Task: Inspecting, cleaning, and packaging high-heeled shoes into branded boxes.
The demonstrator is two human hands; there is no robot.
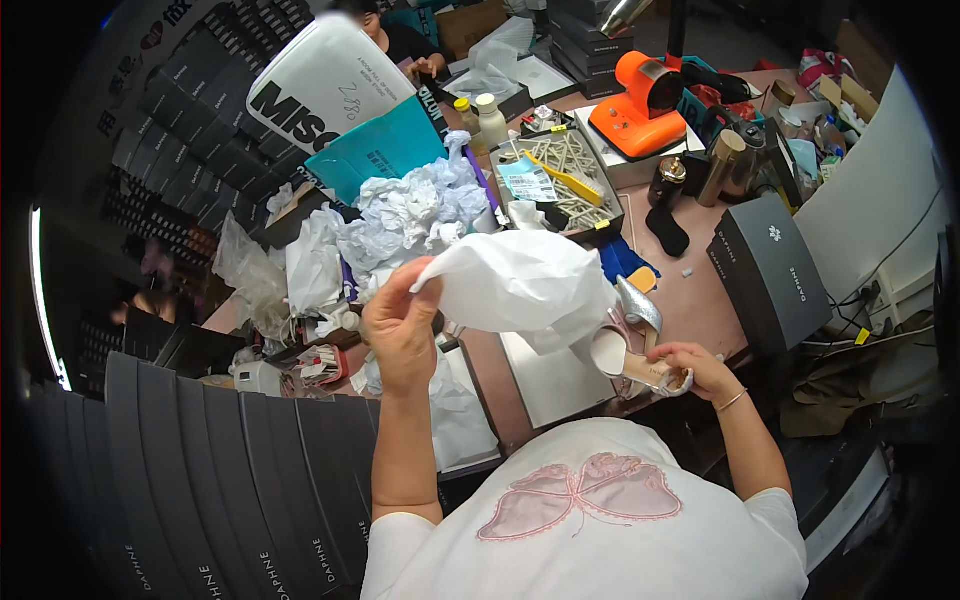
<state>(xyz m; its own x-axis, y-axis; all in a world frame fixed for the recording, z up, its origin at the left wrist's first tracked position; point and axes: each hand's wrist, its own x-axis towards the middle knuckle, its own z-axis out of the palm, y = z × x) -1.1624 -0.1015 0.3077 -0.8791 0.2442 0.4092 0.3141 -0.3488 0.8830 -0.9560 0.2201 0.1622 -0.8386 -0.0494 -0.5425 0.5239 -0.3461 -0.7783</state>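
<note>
Left hand [400, 325] raised and pinched shut on a sheet of white tissue paper [520, 280], billowing rightward above the desk [700, 300]. Below its right edge, a pale high-heeled shoe [640, 362], clasped in the right hand [700, 370] with fingers curled round it.

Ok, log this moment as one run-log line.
left hand: holds white tissue paper | right hand: holds pale heeled shoe | below: worktable

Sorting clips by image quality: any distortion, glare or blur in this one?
Head view: strong fisheye bending, black vignette at the rim; a bright light strip glares at left; the white tissue paper sheet in the left hand looks nearly blown out; centre stays sharp, edges dim.
</note>
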